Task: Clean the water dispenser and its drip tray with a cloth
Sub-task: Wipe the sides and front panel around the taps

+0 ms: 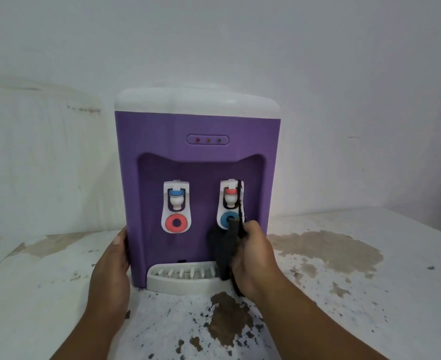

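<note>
On stained white table (401, 302), near the wall: purple water dispenser (196, 141), white drip tray (178, 280) at its foot. Left hand (113, 261) flat against its left side, fingers straight; right hand (253, 258) bunched round dark cloth (222, 245) below right-hand tap (230, 200). Probably light hollow plastic, prone to sliding: brace by the sides. Cloth soft, limp; best gripped wadded.

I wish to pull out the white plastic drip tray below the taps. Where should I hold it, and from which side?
Probably grip the white plastic drip tray by its curved front rim, from the front: only that edge juts out of the purple water dispenser. Choose the left half; the right hand and dark cloth cover the right end.
</note>
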`<state>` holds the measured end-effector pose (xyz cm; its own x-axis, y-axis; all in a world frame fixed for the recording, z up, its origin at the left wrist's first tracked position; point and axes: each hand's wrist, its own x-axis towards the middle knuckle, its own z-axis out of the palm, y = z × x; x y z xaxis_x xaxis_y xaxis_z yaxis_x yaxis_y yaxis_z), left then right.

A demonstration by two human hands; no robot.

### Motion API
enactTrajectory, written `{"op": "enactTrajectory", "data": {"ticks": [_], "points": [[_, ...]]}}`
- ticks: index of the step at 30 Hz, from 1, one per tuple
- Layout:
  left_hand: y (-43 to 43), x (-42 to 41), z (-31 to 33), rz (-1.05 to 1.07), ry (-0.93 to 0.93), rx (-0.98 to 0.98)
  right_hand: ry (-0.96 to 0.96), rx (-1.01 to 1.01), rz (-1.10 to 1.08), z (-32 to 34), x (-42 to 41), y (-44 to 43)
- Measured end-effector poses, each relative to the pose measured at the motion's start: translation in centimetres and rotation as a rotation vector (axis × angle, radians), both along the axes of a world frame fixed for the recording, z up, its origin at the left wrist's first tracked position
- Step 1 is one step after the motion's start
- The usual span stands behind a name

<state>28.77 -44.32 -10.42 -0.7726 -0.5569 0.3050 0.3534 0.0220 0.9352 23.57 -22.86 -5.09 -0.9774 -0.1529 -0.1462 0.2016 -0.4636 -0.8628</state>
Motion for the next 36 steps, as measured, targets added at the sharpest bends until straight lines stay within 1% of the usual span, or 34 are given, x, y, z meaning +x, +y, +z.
{"op": "enactTrajectory", "data": {"ticks": [1,4,5,7,9,10,12,14,16,20,21,23,24,25,27,29,31,32,34,36], "points": [[0.0,0.0,0.1,-0.005,0.005,0.014,-0.002,0.006,-0.051,0.4,0.0,-0.2],[0.2,-0.1,0.2,-0.014,0.023,0.028,0.018,0.03,-0.303,2.6,0.0,-0.2],[0.2,-0.2,0.2,-0.015,0.025,0.028,0.073,0.049,-0.383,3.5,0.0,0.0],[0.1,-0.2,0.0,-0.021,0.027,0.031,0.268,0.19,-0.494,4.9,0.5,0.4],[0.0,-0.2,-0.1,-0.014,0.021,0.025,0.448,0.279,-0.536,5.9,0.9,0.5],[-0.1,-0.2,-0.1,-0.008,0.018,0.023,0.504,0.266,-0.536,6.5,1.0,0.6],[0.0,-0.2,-0.1,-0.002,0.011,0.022,0.548,0.177,-0.555,7.8,1.1,1.0],[0.0,-0.3,-0.1,0.0,-0.001,0.027,0.454,0.021,-0.594,9.1,1.0,1.6],[0.1,-0.3,-0.1,0.0,-0.006,0.033,0.334,-0.204,-0.575,9.6,1.2,2.0],[0.0,-0.3,-0.2,0.008,-0.005,0.041,0.249,-0.467,-0.619,9.2,1.7,2.8],[0.0,-0.3,-0.2,0.009,-0.005,0.042,0.234,-0.503,-0.634,9.0,1.7,3.2],[0.0,-0.3,-0.2,0.008,-0.006,0.047,0.243,-0.449,-0.603,8.1,1.7,3.7],[-0.1,-0.3,-0.2,0.007,-0.008,0.044,0.292,-0.361,-0.548,7.4,1.5,3.7],[-0.1,-0.3,-0.2,0.007,-0.009,0.039,0.367,-0.228,-0.487,6.6,1.5,3.6],[0.0,-0.2,-0.2,0.005,-0.006,0.033,0.542,0.129,-0.399,5.2,1.4,3.5],[0.0,-0.2,-0.1,0.006,-0.005,0.032,0.674,0.548,-0.358,4.2,1.3,3.7],[0.1,-0.2,-0.1,0.006,-0.013,0.034,0.788,1.048,-0.328,3.5,1.0,4.3],[0.1,-0.1,-0.1,0.004,-0.017,0.028,0.839,1.251,-0.303,3.2,1.0,4.5],[0.2,-0.1,0.0,-0.002,-0.016,0.02,0.878,1.587,-0.246,2.8,1.2,5.0],[0.2,-0.1,0.0,-0.004,-0.017,0.03,0.838,1.925,-0.203,2.9,1.2,5.8]]}}
